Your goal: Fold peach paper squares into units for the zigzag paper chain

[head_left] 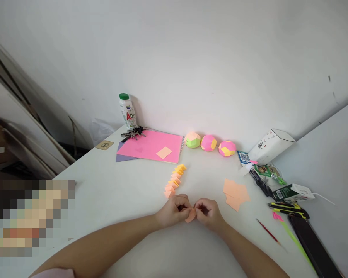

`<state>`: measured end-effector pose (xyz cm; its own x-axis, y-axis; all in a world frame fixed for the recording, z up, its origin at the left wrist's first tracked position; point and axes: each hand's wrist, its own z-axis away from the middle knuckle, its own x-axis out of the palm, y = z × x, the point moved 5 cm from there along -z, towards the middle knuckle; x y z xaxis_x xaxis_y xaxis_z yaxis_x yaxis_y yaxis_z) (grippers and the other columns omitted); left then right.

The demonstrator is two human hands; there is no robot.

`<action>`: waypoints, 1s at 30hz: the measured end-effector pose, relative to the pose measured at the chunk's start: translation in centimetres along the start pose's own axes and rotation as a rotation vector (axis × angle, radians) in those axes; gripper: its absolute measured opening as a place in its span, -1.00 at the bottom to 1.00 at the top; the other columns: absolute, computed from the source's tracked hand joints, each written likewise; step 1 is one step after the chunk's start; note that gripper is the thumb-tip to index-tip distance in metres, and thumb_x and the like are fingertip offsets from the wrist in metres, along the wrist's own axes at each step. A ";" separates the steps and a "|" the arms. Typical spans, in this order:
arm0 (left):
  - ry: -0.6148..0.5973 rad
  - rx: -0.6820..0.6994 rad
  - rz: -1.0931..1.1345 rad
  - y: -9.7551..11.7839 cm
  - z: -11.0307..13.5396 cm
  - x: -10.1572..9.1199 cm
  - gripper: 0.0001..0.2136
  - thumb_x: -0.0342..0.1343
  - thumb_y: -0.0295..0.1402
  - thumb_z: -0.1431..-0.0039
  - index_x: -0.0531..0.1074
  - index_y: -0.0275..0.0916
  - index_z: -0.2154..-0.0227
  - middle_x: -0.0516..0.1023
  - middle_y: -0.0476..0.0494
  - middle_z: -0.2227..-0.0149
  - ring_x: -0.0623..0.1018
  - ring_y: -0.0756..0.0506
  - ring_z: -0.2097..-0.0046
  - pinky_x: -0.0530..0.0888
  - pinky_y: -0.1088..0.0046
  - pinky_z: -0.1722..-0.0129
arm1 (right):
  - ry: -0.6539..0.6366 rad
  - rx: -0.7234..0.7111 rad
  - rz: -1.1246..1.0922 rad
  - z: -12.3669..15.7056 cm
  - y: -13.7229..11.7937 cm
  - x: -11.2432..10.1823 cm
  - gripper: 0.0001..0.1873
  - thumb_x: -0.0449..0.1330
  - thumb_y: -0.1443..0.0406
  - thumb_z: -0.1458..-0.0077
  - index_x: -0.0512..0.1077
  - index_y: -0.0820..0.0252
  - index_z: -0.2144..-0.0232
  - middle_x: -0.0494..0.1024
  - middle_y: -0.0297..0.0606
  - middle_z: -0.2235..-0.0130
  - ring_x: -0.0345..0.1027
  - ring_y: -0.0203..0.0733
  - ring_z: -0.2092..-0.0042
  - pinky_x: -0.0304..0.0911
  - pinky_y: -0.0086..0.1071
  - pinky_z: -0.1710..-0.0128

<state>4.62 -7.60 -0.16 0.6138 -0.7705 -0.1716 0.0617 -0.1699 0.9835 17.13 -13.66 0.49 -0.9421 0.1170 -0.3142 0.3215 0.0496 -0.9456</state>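
Observation:
Between the fingertips of both hands is a small orange paper piece (191,216), partly folded. My left hand (174,211) pinches its left side, and my right hand (209,214) pinches its right side; the fingers cover much of it. Just beyond my left hand runs a row of folded orange and yellow paper units (175,179), slanting away from me. To the right of my right hand lie several flat orange paper squares (236,193), overlapping one another.
Three faceted paper balls (208,143) line the wall. A pink notepad (150,144) bears keys (133,133) and one orange square, with a white bottle (128,112) behind. At right are a thin brush (268,232), a yellow-black cutter (288,209), a dark case (313,243) and a white carton (271,146).

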 end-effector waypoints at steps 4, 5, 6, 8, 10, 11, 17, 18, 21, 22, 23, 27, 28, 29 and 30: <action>0.050 0.000 0.115 0.0 -0.1 -0.7 -0.83 0.03 -0.52 0.07 0.20 -0.28 0.68 0.22 0.05 0.56 0.20 0.09 0.53 0.17 0.55 0.54 | 0.015 0.093 -0.175 0.0 0.7 -0.6 -0.91 0.10 0.36 0.09 0.28 0.19 0.59 0.36 -0.38 0.60 0.20 -0.34 0.58 0.13 -0.47 0.58; 0.058 0.001 0.143 -0.1 -0.1 -0.8 -0.83 0.03 -0.52 0.06 0.18 -0.27 0.67 0.20 0.06 0.57 0.18 0.09 0.53 0.16 0.55 0.54 | 0.031 0.103 -0.225 0.0 0.7 -0.8 -0.90 0.09 0.34 0.06 0.27 0.19 0.58 0.38 -0.37 0.58 0.21 -0.34 0.57 0.15 -0.46 0.58; 0.066 0.000 0.166 -0.2 -0.1 -0.9 -0.83 0.02 -0.51 0.06 0.17 -0.27 0.67 0.19 0.07 0.57 0.17 0.09 0.53 0.15 0.55 0.54 | 0.048 0.106 -0.267 0.0 0.7 -1.0 -0.88 0.08 0.32 0.02 0.27 0.19 0.56 0.39 -0.35 0.55 0.23 -0.34 0.56 0.17 -0.46 0.56; 0.071 -0.003 0.187 -0.3 -0.1 -1.0 -0.83 0.02 -0.50 0.05 0.17 -0.27 0.66 0.19 0.07 0.57 0.18 0.08 0.53 0.15 0.55 0.53 | 0.067 0.094 -0.315 0.0 0.4 -1.1 -0.87 0.07 0.28 -0.04 0.27 0.18 0.51 0.40 -0.34 0.49 0.23 -0.35 0.55 0.18 -0.45 0.54; 0.051 -0.006 0.173 -0.3 -0.2 -0.9 -0.84 0.02 -0.51 0.05 0.18 -0.27 0.65 0.20 0.06 0.56 0.19 0.08 0.52 0.17 0.54 0.52 | 0.019 0.075 -0.293 0.0 0.1 -0.7 -0.88 0.10 0.24 -0.05 0.29 0.18 0.43 0.39 -0.34 0.46 0.24 -0.34 0.52 0.19 -0.45 0.52; 0.038 -0.007 0.157 -0.3 -0.2 -0.8 -0.84 0.02 -0.52 0.06 0.19 -0.27 0.66 0.21 0.05 0.55 0.20 0.08 0.52 0.17 0.54 0.52 | -0.020 0.063 -0.254 0.0 0.0 -0.4 -0.87 0.12 0.23 -0.04 0.31 0.18 0.41 0.38 -0.35 0.47 0.23 -0.34 0.52 0.18 -0.46 0.51; 0.004 -0.029 0.073 -0.1 -0.2 -0.3 -0.90 0.01 -0.53 0.06 0.27 -0.29 0.62 0.26 0.03 0.51 0.22 0.08 0.51 0.18 0.56 0.53 | -0.061 0.008 -0.036 0.0 -0.2 0.2 -0.79 0.12 0.23 -0.05 0.37 0.22 0.55 0.34 -0.37 0.58 0.16 -0.34 0.54 0.10 -0.46 0.55; 0.002 -0.036 0.074 -0.1 -0.2 -0.2 -0.91 0.01 -0.52 0.05 0.28 -0.30 0.60 0.27 0.03 0.50 0.22 0.09 0.51 0.18 0.56 0.53 | -0.055 0.008 -0.028 0.1 -0.2 0.2 -0.79 0.12 0.23 -0.05 0.37 0.22 0.55 0.34 -0.37 0.59 0.16 -0.35 0.55 0.09 -0.46 0.56; -0.002 -0.039 0.080 -0.1 -0.1 -0.1 -0.91 0.02 -0.53 0.05 0.30 -0.30 0.60 0.28 0.02 0.50 0.23 0.09 0.51 0.19 0.56 0.53 | -0.039 0.018 -0.026 0.1 0.1 0.1 -0.80 0.13 0.25 -0.03 0.36 0.22 0.57 0.33 -0.38 0.61 0.14 -0.35 0.57 0.07 -0.47 0.59; 0.001 -0.037 0.083 0.0 -0.1 -0.2 -0.90 0.02 -0.53 0.06 0.30 -0.30 0.61 0.27 0.02 0.51 0.23 0.08 0.51 0.19 0.55 0.52 | -0.035 0.030 -0.042 0.2 0.2 0.0 -0.81 0.13 0.26 -0.02 0.35 0.22 0.57 0.33 -0.39 0.62 0.15 -0.35 0.58 0.08 -0.47 0.59; 0.010 -0.035 0.091 0.0 -0.1 -0.2 -0.90 0.02 -0.54 0.06 0.29 -0.30 0.62 0.27 0.03 0.51 0.23 0.08 0.50 0.19 0.55 0.52 | -0.029 0.045 -0.070 0.2 0.4 -0.1 -0.82 0.14 0.26 -0.01 0.34 0.22 0.57 0.32 -0.39 0.62 0.16 -0.35 0.58 0.09 -0.47 0.59; 0.062 -0.039 0.201 0.0 -0.2 -0.8 -0.88 0.01 -0.51 0.03 0.24 -0.28 0.62 0.22 0.06 0.56 0.20 0.08 0.51 0.16 0.54 0.52 | 0.036 0.122 -0.239 0.2 1.2 -0.7 -0.82 0.14 0.26 0.01 0.28 0.19 0.57 0.30 -0.42 0.60 0.21 -0.34 0.56 0.16 -0.47 0.56; 0.073 -0.040 0.236 0.0 -0.3 -0.9 -0.88 0.01 -0.50 0.01 0.24 -0.28 0.61 0.21 0.07 0.56 0.19 0.08 0.51 0.16 0.54 0.51 | 0.063 0.137 -0.271 0.1 1.4 -0.9 -0.82 0.14 0.26 0.01 0.27 0.19 0.58 0.30 -0.43 0.59 0.21 -0.34 0.56 0.17 -0.47 0.55; 0.082 -0.041 0.267 0.0 -0.3 -1.1 -0.87 0.01 -0.48 -0.01 0.23 -0.28 0.59 0.21 0.07 0.57 0.19 0.08 0.51 0.15 0.54 0.51 | 0.090 0.149 -0.293 0.1 1.5 -1.1 -0.82 0.14 0.26 0.02 0.27 0.18 0.58 0.30 -0.43 0.59 0.21 -0.35 0.55 0.18 -0.47 0.55; 0.087 -0.043 0.292 0.0 -0.3 -1.2 -0.86 0.01 -0.45 -0.04 0.23 -0.28 0.59 0.21 0.08 0.56 0.19 0.08 0.51 0.15 0.54 0.51 | 0.112 0.157 -0.306 0.0 1.6 -1.2 -0.82 0.15 0.26 0.02 0.27 0.18 0.58 0.30 -0.43 0.58 0.22 -0.35 0.55 0.19 -0.47 0.54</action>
<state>4.11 -6.54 0.02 0.6758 -0.7268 0.1226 -0.0952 0.0788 0.9923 18.82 -13.76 -0.62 -0.9734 0.2286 -0.0116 -0.0005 -0.0529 -0.9986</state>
